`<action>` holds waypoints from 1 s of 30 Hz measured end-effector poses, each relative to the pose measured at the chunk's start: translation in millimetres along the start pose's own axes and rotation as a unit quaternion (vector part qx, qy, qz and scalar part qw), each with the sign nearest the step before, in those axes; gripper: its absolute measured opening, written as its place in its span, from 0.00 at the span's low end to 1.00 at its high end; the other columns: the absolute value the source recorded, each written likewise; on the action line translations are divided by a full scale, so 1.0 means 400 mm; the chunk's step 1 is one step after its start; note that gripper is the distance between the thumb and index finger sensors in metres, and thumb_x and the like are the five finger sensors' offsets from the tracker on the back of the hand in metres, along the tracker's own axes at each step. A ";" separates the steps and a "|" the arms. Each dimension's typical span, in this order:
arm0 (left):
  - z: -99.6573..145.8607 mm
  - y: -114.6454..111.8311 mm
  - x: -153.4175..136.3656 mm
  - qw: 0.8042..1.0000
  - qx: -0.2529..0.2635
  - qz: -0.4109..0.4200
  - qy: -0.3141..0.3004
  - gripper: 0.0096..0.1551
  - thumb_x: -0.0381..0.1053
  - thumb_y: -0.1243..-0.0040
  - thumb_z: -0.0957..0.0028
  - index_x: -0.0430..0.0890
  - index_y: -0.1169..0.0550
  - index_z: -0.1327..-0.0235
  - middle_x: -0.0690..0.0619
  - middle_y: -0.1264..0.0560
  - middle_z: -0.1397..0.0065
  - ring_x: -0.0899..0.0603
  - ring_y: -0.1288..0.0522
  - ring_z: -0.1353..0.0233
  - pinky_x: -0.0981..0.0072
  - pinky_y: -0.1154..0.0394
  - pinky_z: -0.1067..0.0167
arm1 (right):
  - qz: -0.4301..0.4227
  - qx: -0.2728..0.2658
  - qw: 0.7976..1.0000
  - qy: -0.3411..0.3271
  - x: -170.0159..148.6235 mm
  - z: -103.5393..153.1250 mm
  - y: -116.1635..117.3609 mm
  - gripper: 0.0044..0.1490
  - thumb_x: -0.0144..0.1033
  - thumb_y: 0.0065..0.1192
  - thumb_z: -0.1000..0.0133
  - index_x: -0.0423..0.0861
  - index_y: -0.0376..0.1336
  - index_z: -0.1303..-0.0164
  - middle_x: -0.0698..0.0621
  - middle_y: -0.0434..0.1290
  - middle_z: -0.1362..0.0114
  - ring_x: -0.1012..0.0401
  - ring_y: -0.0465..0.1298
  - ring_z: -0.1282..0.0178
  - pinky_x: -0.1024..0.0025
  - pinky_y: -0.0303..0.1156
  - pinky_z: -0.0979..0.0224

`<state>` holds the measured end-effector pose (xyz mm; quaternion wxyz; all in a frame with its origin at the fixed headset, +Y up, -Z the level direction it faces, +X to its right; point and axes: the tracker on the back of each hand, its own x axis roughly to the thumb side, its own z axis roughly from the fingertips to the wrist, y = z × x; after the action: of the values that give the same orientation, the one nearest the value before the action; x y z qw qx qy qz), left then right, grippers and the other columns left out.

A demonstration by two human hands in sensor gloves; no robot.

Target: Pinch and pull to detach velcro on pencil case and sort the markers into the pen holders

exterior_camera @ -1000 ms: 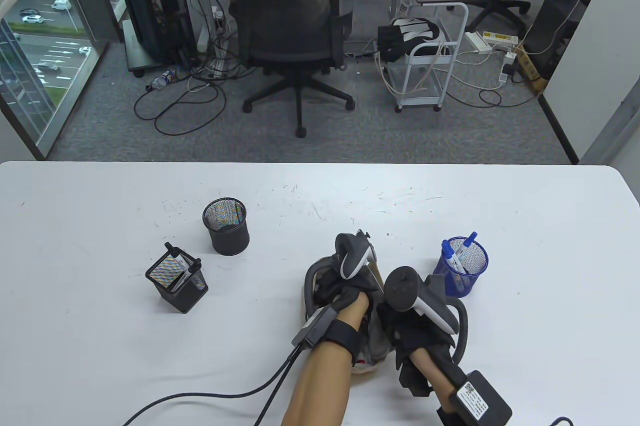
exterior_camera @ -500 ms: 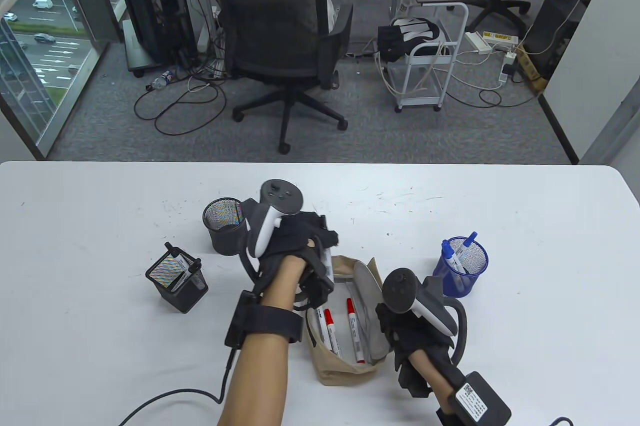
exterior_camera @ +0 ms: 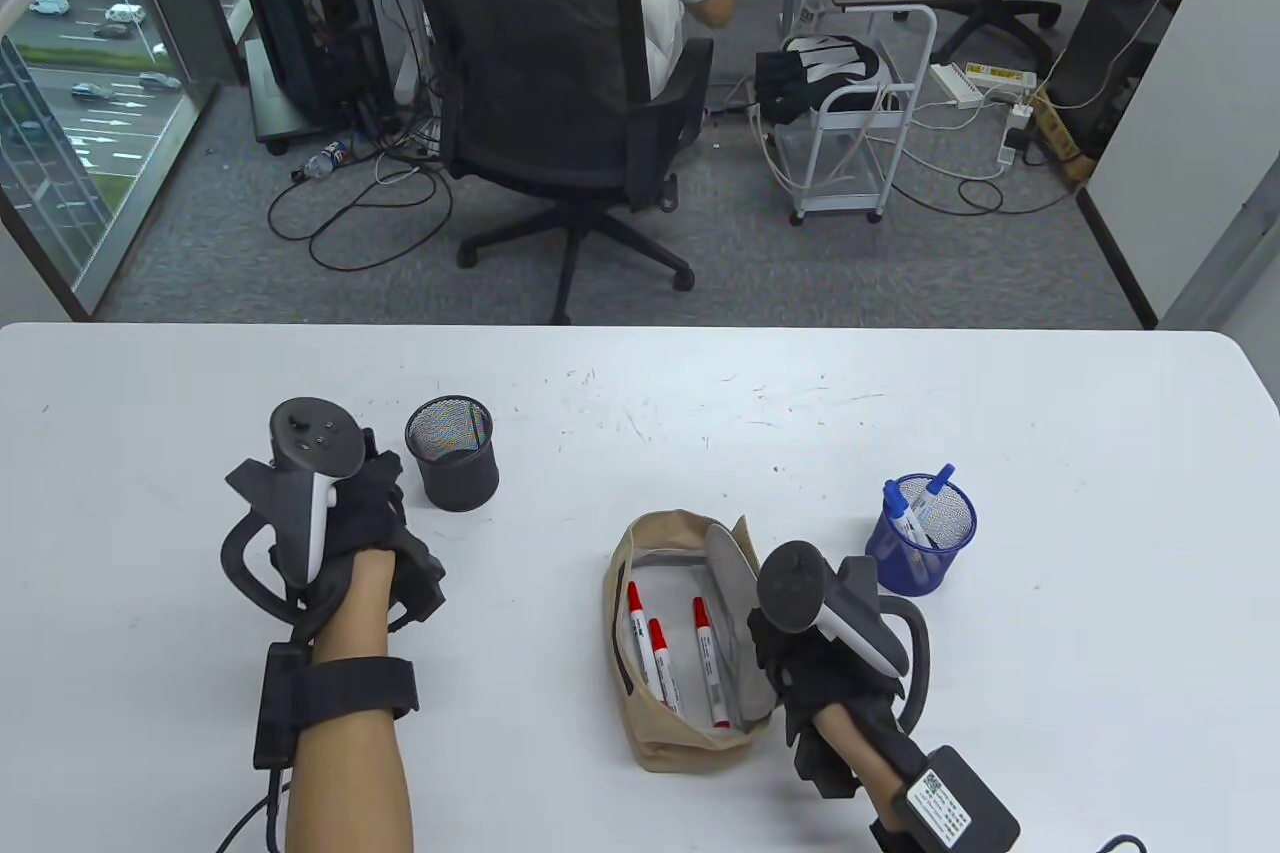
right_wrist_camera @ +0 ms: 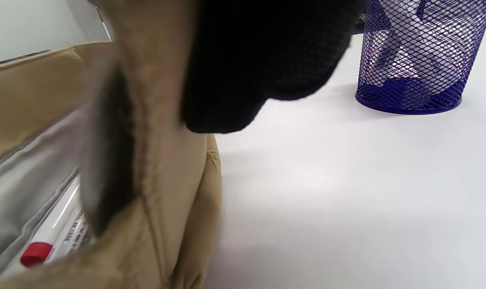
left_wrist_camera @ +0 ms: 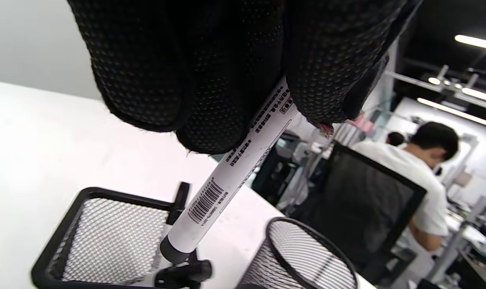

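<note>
Tan fabric pencil case [exterior_camera: 690,673] is lying open on the white table [exterior_camera: 1050,413], grey lining showing, three red-capped markers [exterior_camera: 655,645] sitting inside. Right hand [exterior_camera: 815,668] is gripping the case's right flap, fingers curled on the fabric. Left hand [exterior_camera: 345,518] is hovering over the square black mesh holder [left_wrist_camera: 106,237], fingers [left_wrist_camera: 223,68] pinching a white marker [left_wrist_camera: 231,172] with a barcode and dark end, tilted, pointing down. Round black mesh holder [exterior_camera: 452,453] is standing just beside. Blue mesh holder [exterior_camera: 925,533] with blue-capped markers is sitting right of the case.
</note>
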<state>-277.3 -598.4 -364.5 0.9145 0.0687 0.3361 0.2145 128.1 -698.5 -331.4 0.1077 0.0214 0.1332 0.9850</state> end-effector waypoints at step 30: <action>0.319 -0.207 0.383 0.942 -0.292 -0.070 -0.152 0.32 0.55 0.20 0.55 0.41 0.14 0.40 0.44 0.09 0.44 0.41 0.07 0.50 0.62 0.07 0.61 | -0.002 0.002 1.000 0.000 -0.002 0.001 -0.001 0.34 0.38 0.72 0.46 0.31 0.69 0.37 0.42 0.86 0.49 0.60 0.88 0.70 0.69 0.83 0.67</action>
<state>-62.1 -603.3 -378.9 0.9472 -0.1935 0.1196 0.2260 128.8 -698.1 -331.3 0.1099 0.0214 0.1352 0.9845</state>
